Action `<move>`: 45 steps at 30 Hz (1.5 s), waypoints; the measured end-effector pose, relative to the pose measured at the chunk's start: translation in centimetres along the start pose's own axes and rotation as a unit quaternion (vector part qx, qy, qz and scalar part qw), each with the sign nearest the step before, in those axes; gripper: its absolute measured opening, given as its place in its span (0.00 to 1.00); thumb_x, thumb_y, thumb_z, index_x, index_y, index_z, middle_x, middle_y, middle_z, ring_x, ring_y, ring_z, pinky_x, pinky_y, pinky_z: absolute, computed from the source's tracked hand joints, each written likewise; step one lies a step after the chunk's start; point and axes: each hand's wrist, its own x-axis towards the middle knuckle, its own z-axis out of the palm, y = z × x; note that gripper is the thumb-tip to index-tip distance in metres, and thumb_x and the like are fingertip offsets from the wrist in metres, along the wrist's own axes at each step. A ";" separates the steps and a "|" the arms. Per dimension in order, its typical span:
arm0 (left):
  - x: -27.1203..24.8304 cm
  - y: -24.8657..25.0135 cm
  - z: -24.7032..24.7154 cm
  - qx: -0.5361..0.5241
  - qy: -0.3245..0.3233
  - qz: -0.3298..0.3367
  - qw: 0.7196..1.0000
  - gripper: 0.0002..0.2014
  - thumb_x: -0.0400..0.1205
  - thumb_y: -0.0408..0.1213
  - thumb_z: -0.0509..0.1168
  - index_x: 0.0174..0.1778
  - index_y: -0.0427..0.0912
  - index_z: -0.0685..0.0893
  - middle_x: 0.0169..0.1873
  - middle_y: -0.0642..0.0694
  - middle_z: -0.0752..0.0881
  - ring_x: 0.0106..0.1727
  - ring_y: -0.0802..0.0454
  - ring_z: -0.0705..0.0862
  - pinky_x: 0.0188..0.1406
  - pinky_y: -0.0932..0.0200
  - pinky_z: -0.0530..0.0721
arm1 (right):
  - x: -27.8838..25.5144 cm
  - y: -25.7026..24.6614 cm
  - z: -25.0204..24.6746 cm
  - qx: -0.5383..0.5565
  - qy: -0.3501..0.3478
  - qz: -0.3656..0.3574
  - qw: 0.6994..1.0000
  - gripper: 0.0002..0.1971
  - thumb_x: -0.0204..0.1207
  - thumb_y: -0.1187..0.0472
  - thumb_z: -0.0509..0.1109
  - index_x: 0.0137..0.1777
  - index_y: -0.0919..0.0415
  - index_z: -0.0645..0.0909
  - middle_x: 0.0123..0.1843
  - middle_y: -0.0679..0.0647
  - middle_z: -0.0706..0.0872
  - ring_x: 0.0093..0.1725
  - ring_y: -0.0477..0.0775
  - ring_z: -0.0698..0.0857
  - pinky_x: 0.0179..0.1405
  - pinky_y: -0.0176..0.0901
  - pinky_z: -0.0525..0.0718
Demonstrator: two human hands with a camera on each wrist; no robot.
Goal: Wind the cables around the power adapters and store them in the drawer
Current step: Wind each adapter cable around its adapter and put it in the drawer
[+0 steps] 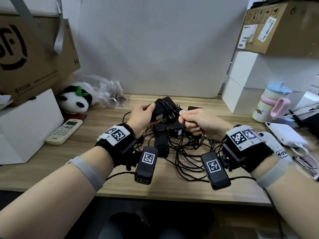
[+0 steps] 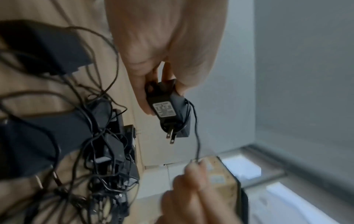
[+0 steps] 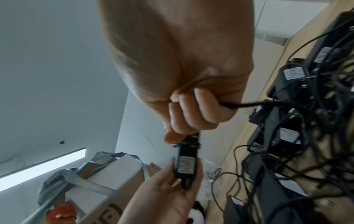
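Note:
My left hand (image 1: 143, 114) grips a black power adapter (image 1: 163, 109) above the desk, prongs pointing toward my right hand; the same adapter (image 2: 168, 110) shows its label and a few turns of thin cable round its body. My right hand (image 1: 195, 120) is curled round that adapter's cable (image 2: 197, 144), pinching it close to the prongs, and the cable (image 3: 245, 104) runs out of the fist toward the pile. Below both hands lies a tangle of several black adapters and cables (image 1: 174, 142). No drawer is in view.
The wooden desk (image 1: 120, 180) holds a white remote (image 1: 64, 131), a panda plush (image 1: 76, 100) and a plastic bag at the left. A cardboard box (image 1: 34, 54) sits on white boxes at far left. A pastel cup (image 1: 271, 102), white boxes and a white device stand right.

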 end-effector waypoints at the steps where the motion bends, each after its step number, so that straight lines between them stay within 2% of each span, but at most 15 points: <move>1: -0.2 0.3 -0.1 -0.056 0.003 -0.023 0.998 0.11 0.87 0.32 0.56 0.45 0.31 0.80 0.42 0.40 0.82 0.44 0.46 0.82 0.37 0.57 0.88 | 0.0 0.4 0.2 -0.005 -0.001 0.002 1.000 0.18 0.86 0.55 0.55 0.35 0.59 0.74 0.19 0.43 0.63 0.17 0.40 0.60 0.14 0.28 0.58; 4: -0.6 0.7 -0.5 -0.171 -0.011 -0.070 0.983 0.11 0.87 0.32 0.56 0.42 0.32 0.79 0.41 0.37 0.83 0.41 0.45 0.83 0.39 0.52 0.88 | 0.0 1.6 0.6 0.006 -0.002 0.014 1.000 0.18 0.85 0.54 0.56 0.34 0.59 0.73 0.18 0.42 0.63 0.16 0.40 0.60 0.14 0.28 0.59; 9: -1.4 1.0 -0.6 -0.213 -0.108 -0.105 0.965 0.11 0.87 0.34 0.55 0.48 0.31 0.79 0.43 0.35 0.84 0.42 0.44 0.85 0.35 0.55 0.90 | 0.4 2.3 0.5 0.049 0.015 0.028 0.998 0.17 0.84 0.52 0.58 0.34 0.59 0.72 0.18 0.42 0.61 0.16 0.39 0.59 0.14 0.27 0.58; 12: -2.0 1.2 -1.0 -0.116 -0.233 -0.113 0.959 0.11 0.86 0.34 0.56 0.50 0.32 0.82 0.44 0.38 0.86 0.42 0.48 0.87 0.41 0.55 0.90 | 0.6 2.0 -0.6 0.080 0.019 0.053 0.995 0.15 0.84 0.57 0.58 0.34 0.59 0.72 0.23 0.45 0.62 0.17 0.39 0.59 0.15 0.28 0.55; 15: -2.3 1.3 -1.2 0.074 -0.319 -0.067 0.942 0.13 0.85 0.30 0.57 0.62 0.31 0.81 0.47 0.40 0.86 0.40 0.55 0.88 0.42 0.58 0.89 | 1.1 1.1 -1.6 0.068 0.022 0.096 0.993 0.16 0.82 0.57 0.62 0.32 0.58 0.72 0.23 0.46 0.64 0.16 0.39 0.59 0.13 0.27 0.54; 17: -2.2 1.6 -1.2 0.193 -0.317 0.003 0.928 0.13 0.84 0.30 0.60 0.64 0.34 0.81 0.49 0.41 0.86 0.42 0.57 0.87 0.44 0.61 0.89 | 1.3 0.5 -1.8 0.043 0.022 0.114 0.992 0.17 0.82 0.53 0.63 0.31 0.56 0.69 0.19 0.43 0.61 0.15 0.39 0.57 0.11 0.27 0.53; 20: -1.9 1.9 -1.0 0.394 -0.273 0.145 0.865 0.13 0.83 0.33 0.64 0.63 0.36 0.83 0.53 0.45 0.86 0.43 0.62 0.84 0.44 0.78 0.80 | 1.3 -0.3 -1.8 0.024 0.036 0.089 0.995 0.16 0.84 0.54 0.58 0.34 0.57 0.70 0.17 0.41 0.61 0.14 0.39 0.57 0.11 0.26 0.53; 22: -1.5 1.2 -0.7 0.446 -0.193 0.195 0.852 0.12 0.84 0.34 0.63 0.61 0.36 0.85 0.49 0.49 0.85 0.40 0.62 0.81 0.36 0.79 0.73 | 1.0 -1.0 -1.7 0.037 0.041 0.055 0.997 0.16 0.86 0.56 0.54 0.35 0.57 0.70 0.17 0.42 0.62 0.15 0.38 0.58 0.10 0.27 0.53; 23: -1.1 0.6 -0.7 0.447 -0.142 0.211 0.858 0.12 0.84 0.35 0.62 0.59 0.36 0.86 0.49 0.49 0.86 0.43 0.58 0.82 0.38 0.75 0.72 | 0.7 -1.3 -1.5 0.043 0.036 0.037 0.998 0.16 0.86 0.57 0.52 0.36 0.57 0.70 0.17 0.42 0.62 0.14 0.38 0.58 0.10 0.27 0.53; 26: 0.2 -1.0 -0.5 0.320 -0.017 0.167 0.933 0.12 0.85 0.34 0.61 0.59 0.33 0.85 0.51 0.41 0.87 0.50 0.49 0.84 0.49 0.62 0.81 | 0.1 -1.7 -0.5 0.025 0.000 -0.006 1.000 0.16 0.87 0.58 0.52 0.37 0.58 0.72 0.18 0.43 0.61 0.16 0.39 0.57 0.11 0.28 0.52; 28: 0.3 -1.1 -0.2 0.125 0.025 0.070 0.989 0.13 0.85 0.32 0.59 0.61 0.29 0.81 0.48 0.39 0.85 0.45 0.49 0.84 0.41 0.60 0.87 | -0.1 -1.4 0.2 -0.013 -0.019 -0.008 1.000 0.17 0.86 0.56 0.53 0.36 0.58 0.73 0.18 0.42 0.62 0.17 0.40 0.57 0.13 0.27 0.54; 29: 0.0 -0.8 -0.1 0.033 0.029 0.029 0.999 0.12 0.86 0.32 0.59 0.60 0.28 0.80 0.44 0.40 0.84 0.42 0.50 0.83 0.37 0.61 0.88 | -0.1 -0.9 0.4 -0.022 -0.023 -0.002 0.999 0.17 0.86 0.55 0.54 0.36 0.58 0.73 0.18 0.42 0.62 0.17 0.40 0.57 0.13 0.27 0.55; 34: -0.9 1.0 -0.3 -0.179 -0.029 -0.068 0.981 0.11 0.87 0.33 0.57 0.45 0.30 0.79 0.39 0.37 0.83 0.39 0.47 0.83 0.36 0.54 0.89 | 0.4 1.3 0.7 0.043 -0.009 0.026 0.999 0.17 0.85 0.52 0.55 0.36 0.58 0.71 0.17 0.42 0.60 0.15 0.39 0.56 0.11 0.27 0.53; 41: -1.3 1.1 -0.6 -0.197 -0.083 -0.070 0.974 0.12 0.87 0.37 0.57 0.44 0.34 0.81 0.35 0.40 0.87 0.31 0.51 0.88 0.37 0.57 0.88 | 0.4 1.7 0.0 0.079 0.003 0.009 0.997 0.17 0.82 0.50 0.59 0.34 0.58 0.72 0.17 0.43 0.60 0.16 0.41 0.56 0.12 0.29 0.52; 45: -1.2 1.1 -0.7 -0.181 -0.070 -0.059 0.979 0.12 0.87 0.37 0.57 0.49 0.32 0.81 0.41 0.39 0.85 0.38 0.48 0.87 0.38 0.57 0.88 | 0.4 2.0 -0.5 0.125 -0.001 0.021 0.992 0.17 0.83 0.52 0.57 0.33 0.57 0.71 0.18 0.42 0.59 0.16 0.40 0.56 0.12 0.29 0.51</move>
